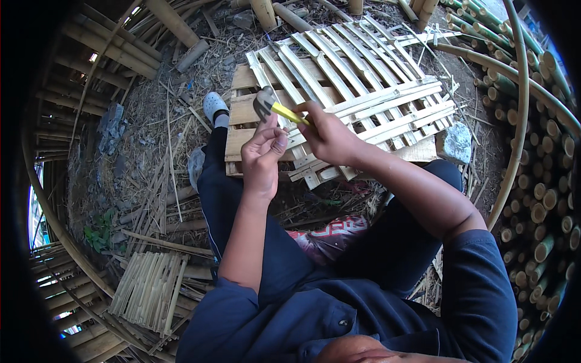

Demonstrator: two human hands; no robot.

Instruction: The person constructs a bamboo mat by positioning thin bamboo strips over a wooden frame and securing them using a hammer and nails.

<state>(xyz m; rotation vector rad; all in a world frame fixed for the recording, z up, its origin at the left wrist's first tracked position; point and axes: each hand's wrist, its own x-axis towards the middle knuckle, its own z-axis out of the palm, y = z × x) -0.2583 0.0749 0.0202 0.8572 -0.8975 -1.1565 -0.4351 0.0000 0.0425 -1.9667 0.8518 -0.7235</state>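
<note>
My right hand [330, 136] is wrapped round the yellow handle of a claw hammer [290, 113]. The hammer's dark metal head is raised, close to the fingertips of my left hand [264, 154]. My left thumb and fingers are pinched together; whatever sits between them is too small to make out. Beyond and below both hands lies a lattice of split bamboo strips [339, 63], some crossing the others near my side. It rests on a wooden slatted platform [238, 130] in front of my legs.
Cut bamboo poles [538, 181] are stacked high on the right, behind a curved pole [521, 109]. A bundle of bamboo pieces [145, 290] lies at lower left. One grey stone [457, 144] touches the platform's right side. Bamboo scraps litter the ground.
</note>
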